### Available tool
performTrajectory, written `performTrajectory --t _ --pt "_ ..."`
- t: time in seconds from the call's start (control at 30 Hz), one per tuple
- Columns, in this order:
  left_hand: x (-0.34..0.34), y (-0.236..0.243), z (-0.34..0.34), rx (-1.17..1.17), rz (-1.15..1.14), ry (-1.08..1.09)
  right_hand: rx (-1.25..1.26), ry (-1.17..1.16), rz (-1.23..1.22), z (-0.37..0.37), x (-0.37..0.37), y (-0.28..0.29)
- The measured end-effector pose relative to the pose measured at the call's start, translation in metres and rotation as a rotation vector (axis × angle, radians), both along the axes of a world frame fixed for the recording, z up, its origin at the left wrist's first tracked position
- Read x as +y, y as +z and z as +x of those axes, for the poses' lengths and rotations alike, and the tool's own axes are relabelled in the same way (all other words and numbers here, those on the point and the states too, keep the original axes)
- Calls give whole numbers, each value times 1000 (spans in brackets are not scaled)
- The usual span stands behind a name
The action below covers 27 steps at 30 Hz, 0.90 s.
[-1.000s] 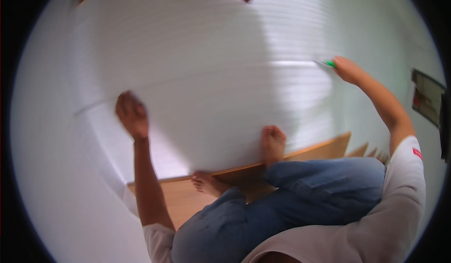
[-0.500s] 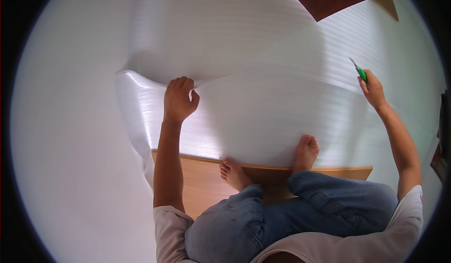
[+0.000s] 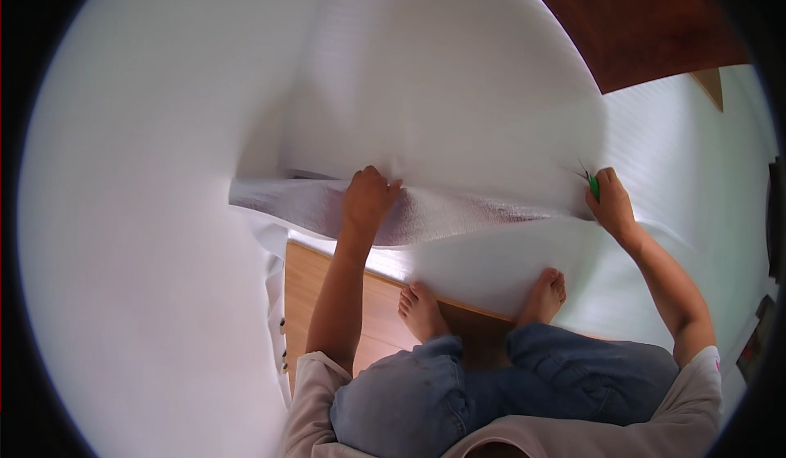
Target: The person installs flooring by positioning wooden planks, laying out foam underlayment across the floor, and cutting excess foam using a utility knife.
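A big white sheet [image 3: 467, 73] covers most of the surface in front of the person. A big red-brown panel [image 3: 655, 28] shows past its far right part, with 1 corner pointing back toward the person; I cannot tell what holds it up. The person sits at the near edge of the sheet, with bent knees in blue jeans [image 3: 598, 368] and a pale shirt [image 3: 573, 437]. Light brown wood [image 3: 311, 286] shows along the near left edge of the sheet. A long, shiny silver flap [image 3: 458, 216] is the thing in both hands' reach. It lies across the near part of the sheet, wide on the left and in the middle, and thin near the right hand. The 2 bare feet [image 3: 422, 315] are by the line where the wood meets the sheet.

The left hand [image 3: 370, 200] is on the top edge of the flap, left of its middle. Its fingers are curled and nearly closed, and it has hold of that edge. The right hand [image 3: 612, 200] is at the thin right end of the flap. Its fingers are wrapped around a small green tool [image 3: 594, 186]. The tool has thin dark tips that point away from the person, but they are blurry. A small tan piece [image 3: 711, 85] sticks out just below the panel, near the far right edge.
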<state>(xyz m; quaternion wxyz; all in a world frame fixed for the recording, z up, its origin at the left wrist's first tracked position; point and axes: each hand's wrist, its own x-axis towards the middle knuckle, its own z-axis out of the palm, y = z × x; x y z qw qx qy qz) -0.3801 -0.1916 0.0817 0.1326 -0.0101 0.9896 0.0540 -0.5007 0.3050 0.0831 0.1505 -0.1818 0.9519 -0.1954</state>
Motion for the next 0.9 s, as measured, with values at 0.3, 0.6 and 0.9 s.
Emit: performTrajectory --t 0.3,0.6,0.9 --pt "5 11 -7 106 123 594 -298 78 -142 18 0 37" --pt "57 33 13 300 362 417 -77 304 -73 39 63 70" --pt "164 90 53 448 827 -595 -12 -320 -306 14 102 98"
